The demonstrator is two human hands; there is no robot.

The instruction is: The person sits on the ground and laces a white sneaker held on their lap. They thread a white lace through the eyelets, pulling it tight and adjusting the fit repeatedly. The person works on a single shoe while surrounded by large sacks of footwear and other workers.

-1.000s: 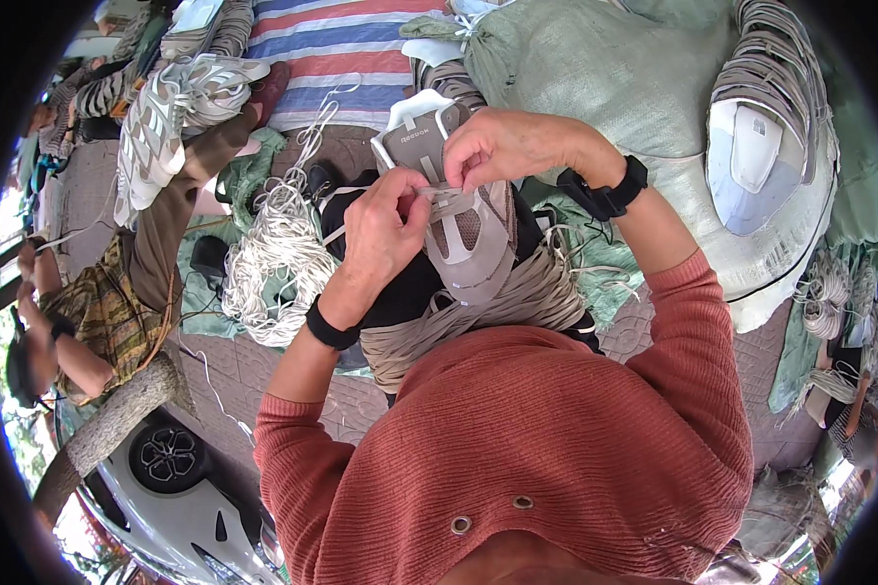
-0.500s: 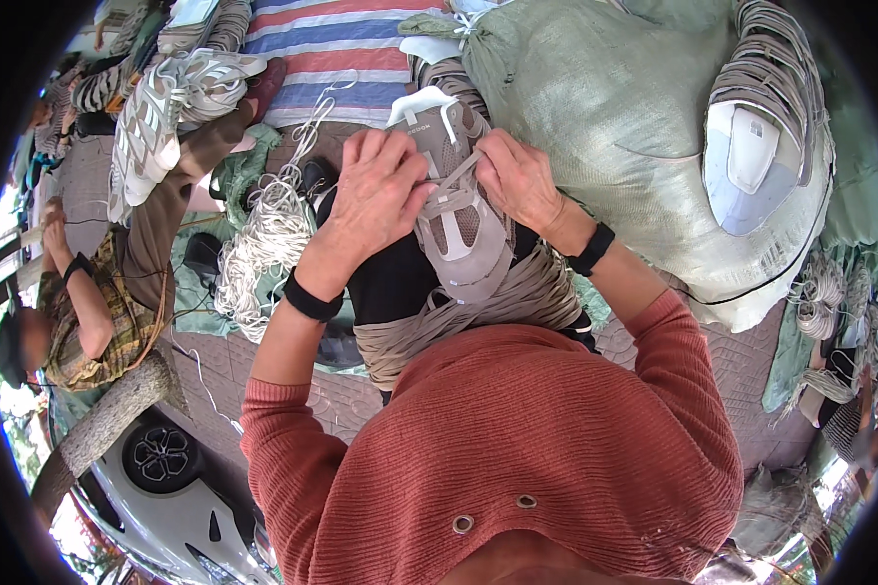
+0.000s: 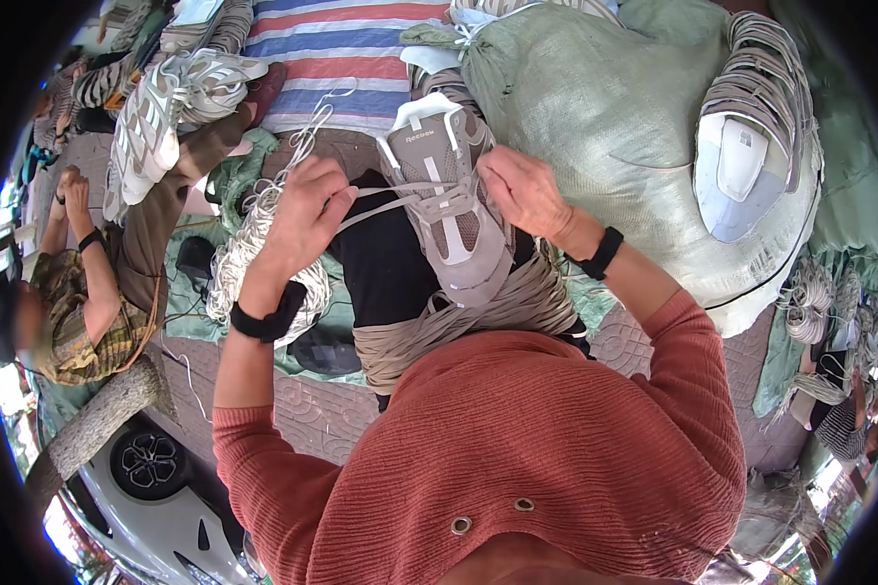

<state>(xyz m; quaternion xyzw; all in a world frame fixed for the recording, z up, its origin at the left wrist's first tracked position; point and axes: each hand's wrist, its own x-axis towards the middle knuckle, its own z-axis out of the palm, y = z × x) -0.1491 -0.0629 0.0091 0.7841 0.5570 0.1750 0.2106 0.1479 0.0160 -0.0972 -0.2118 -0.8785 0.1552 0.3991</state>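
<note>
A grey-brown sneaker upper (image 3: 473, 280) with white trim rests on my lap, its toe toward me and its tongue pointing away. My left hand (image 3: 300, 216) is closed on a pale shoelace (image 3: 385, 203), whose strands stretch leftward from the lacing on the upper. At the right edge of the upper, my right hand (image 3: 530, 195) has its fingers pinched together; what lies between them is hidden. Grey-brown cords (image 3: 410, 343) wrap around my thighs below the toe.
Tangled white laces (image 3: 232, 268) lie left of my knees. A stuffed green sack (image 3: 595, 107) at the right bears stacked shoe uppers (image 3: 746, 180). More uppers (image 3: 151, 127) hang at the far left beside another person (image 3: 88, 312). Striped sheeting (image 3: 332, 63) is ahead; a car (image 3: 166, 507) is lower left.
My left hand has moved left away from the upper, drawing lace strands out with it. My right hand has shifted slightly right and lower, staying beside the upper.
</note>
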